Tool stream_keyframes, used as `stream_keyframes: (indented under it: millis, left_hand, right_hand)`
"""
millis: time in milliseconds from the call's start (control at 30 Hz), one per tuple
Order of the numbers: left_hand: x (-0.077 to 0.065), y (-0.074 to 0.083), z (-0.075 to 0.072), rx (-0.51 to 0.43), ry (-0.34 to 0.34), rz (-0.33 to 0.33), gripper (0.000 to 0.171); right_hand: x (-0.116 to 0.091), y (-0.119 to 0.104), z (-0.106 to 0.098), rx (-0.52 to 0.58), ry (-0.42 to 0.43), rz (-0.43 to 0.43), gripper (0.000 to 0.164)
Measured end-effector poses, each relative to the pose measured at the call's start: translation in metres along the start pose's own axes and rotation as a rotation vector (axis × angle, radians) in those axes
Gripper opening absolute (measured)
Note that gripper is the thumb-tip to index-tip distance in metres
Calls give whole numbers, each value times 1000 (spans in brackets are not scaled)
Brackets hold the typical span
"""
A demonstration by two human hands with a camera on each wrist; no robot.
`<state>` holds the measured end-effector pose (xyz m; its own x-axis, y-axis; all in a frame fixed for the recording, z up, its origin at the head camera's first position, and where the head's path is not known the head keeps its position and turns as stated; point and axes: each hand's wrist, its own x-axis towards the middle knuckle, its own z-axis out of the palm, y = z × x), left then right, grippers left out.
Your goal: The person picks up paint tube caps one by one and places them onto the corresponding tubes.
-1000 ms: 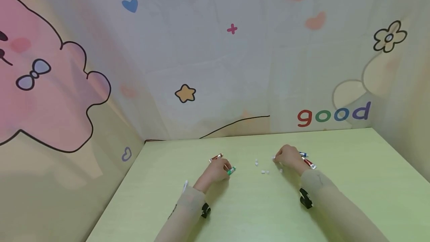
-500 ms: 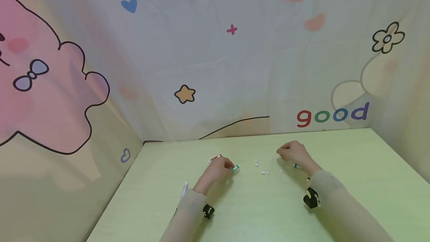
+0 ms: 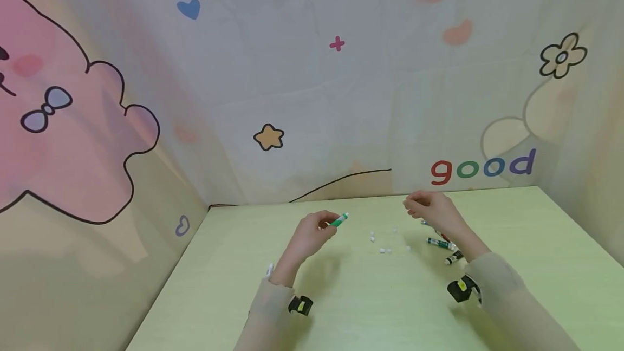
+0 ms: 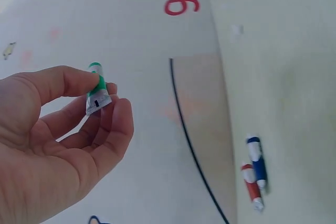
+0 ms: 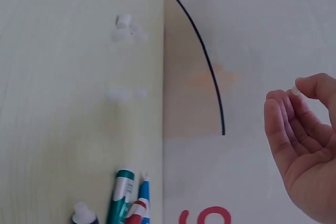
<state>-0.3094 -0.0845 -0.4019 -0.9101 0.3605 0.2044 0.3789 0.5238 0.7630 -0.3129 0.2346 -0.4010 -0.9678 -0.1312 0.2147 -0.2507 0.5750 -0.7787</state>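
My left hand [image 3: 312,234] is raised over the table and pinches a small green paint tube [image 3: 339,220] between thumb and fingers. In the left wrist view the tube's flat crimped end [image 4: 98,102] faces the camera. Across from it, my right hand [image 3: 436,213] is also lifted, with thumb and forefinger pinching a tiny white cap [image 5: 295,91]. Several similar white caps [image 3: 382,251] lie scattered on the table between the hands. Below the right wrist are a dark green tube [image 3: 440,244] and a black tube [image 3: 454,257].
A blue tube [image 4: 256,161] and a red tube [image 4: 252,187] lie together on the left of the table. Partly hidden by the left sleeve is a white object [image 3: 270,270]. A printed curtain [image 3: 312,96] hangs along the table's back edge.
My left hand has risen from the table with the green paint tube. The right hand has lifted and drawn slightly right, uncovering the dark green and black tubes.
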Motion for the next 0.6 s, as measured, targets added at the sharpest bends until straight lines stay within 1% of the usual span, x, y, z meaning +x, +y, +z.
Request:
stream_keyframes:
  millis: [100,200,267,367,433,600]
  left_hand:
    - [-5,10,-6,-45,10,47,26]
    - [-16,19,-9,-82,23,71,26]
    - [-22,26,-12,-85,35,89,26]
    - [-29,35,-14,-79,49,122,25]
    - [-34,41,-14,-79,50,146,24]
    - [-44,54,-14,-122,46,178,18]
  right_hand:
    - [-8,-11,-8,-48,55,-66,36]
    - [-19,-22,-13,-85,96,-129,32]
    - [-24,-30,-15,-91,109,-161,28]
    - [-33,-39,-14,-87,108,-205,21]
    - [-40,-45,-12,-79,91,-233,17]
    - [-55,-54,-3,-60,61,-323,9]
